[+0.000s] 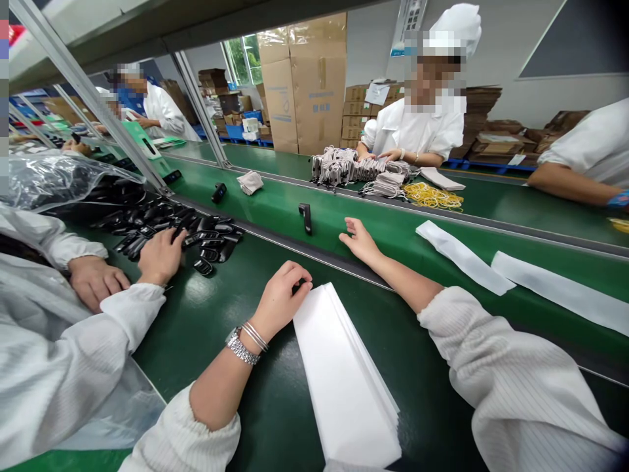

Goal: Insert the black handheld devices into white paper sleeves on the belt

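At the upper left corner of a stack of long white strips (344, 387), my left hand (284, 294) is closed, thumb and forefinger pinching the edge of a strip. The stack lies on the green table and fans slightly along its right side. My right hand (361, 241) is over the green conveyor belt with its fingers apart and nothing in them. Left of its fingertips, a small black handheld device (305, 218) lies on the belt, not touched. Two single white strips (462, 255) lie on the belt to the right.
A co-worker's hand (162, 255) rests at a pile of black devices (206, 237) on my left. Across the belt, another person handles grey pouches (339, 165) beside yellow bands (432, 196). A metal post (199, 108) rises at the back left.
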A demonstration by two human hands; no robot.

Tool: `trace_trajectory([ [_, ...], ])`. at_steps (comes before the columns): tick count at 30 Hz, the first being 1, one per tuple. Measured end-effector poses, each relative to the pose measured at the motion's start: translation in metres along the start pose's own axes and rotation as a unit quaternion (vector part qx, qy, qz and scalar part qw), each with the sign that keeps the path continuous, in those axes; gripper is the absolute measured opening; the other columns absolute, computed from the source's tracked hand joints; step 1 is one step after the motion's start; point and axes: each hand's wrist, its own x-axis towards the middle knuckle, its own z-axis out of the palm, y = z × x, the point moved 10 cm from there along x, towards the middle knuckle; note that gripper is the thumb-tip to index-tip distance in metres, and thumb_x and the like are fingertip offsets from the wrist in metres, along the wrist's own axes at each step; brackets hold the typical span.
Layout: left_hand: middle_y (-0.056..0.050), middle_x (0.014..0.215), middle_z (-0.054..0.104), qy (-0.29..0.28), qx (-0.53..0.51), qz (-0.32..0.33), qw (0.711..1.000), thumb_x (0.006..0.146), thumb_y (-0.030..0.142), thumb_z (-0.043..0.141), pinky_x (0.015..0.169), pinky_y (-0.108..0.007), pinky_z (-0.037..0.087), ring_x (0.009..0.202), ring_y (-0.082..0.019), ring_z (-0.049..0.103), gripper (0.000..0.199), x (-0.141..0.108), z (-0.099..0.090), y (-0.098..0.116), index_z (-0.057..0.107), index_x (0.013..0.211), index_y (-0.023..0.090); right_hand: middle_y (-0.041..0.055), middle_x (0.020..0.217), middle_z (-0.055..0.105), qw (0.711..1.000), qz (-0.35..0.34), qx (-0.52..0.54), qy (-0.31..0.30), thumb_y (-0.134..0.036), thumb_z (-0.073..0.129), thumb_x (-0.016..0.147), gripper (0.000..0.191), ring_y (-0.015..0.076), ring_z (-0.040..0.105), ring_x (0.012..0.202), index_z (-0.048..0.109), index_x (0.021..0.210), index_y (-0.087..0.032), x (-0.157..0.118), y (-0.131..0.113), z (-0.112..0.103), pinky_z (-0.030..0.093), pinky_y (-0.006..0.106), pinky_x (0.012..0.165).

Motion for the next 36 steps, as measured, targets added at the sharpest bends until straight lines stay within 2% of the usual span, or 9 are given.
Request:
trace_trajectory([
  [11,-0.003,0.098,0.059,-0.003,-0.006,-0.007,1.000,0.090,0.020,0.052,0.065,-0.027,0.046,0.077,-0.014,0.056,0.011,0.0001,-0.0008,0.0006,0.063,0.089,0.020,0.0114,0.145,0.050,1.000,-0.003,0.001,0.000,-0.034,0.061,0.082,0.058,0.0281,0.049,0.134,0.045,0.137,-0.026,-0.0003,-0.0009,0.0000,0.041,0.048,0.110],
  [17,-0.003,0.098,0.059,-0.006,-0.008,-0.009,1.000,0.091,0.021,0.051,0.065,-0.027,0.046,0.076,-0.014,0.055,0.012,-0.0002,0.0007,0.0005,0.063,0.089,0.020,0.0137,0.145,0.050,1.000,-0.009,-0.003,0.000,-0.035,0.061,0.082,0.059,0.0286,0.049,0.135,0.045,0.137,-0.023,0.0014,0.0019,0.0012,0.041,0.048,0.110],
  [36,-0.004,0.098,0.059,-0.003,-0.004,-0.007,1.000,0.090,0.022,0.052,0.061,-0.027,0.045,0.074,-0.015,0.055,0.012,0.0001,-0.0026,-0.0002,0.063,0.089,0.020,0.0088,0.140,0.054,0.998,-0.029,-0.048,-0.012,-0.035,0.060,0.083,0.049,0.0285,0.050,0.132,0.053,0.130,-0.026,0.0026,-0.0033,0.0043,0.042,0.049,0.108],
])
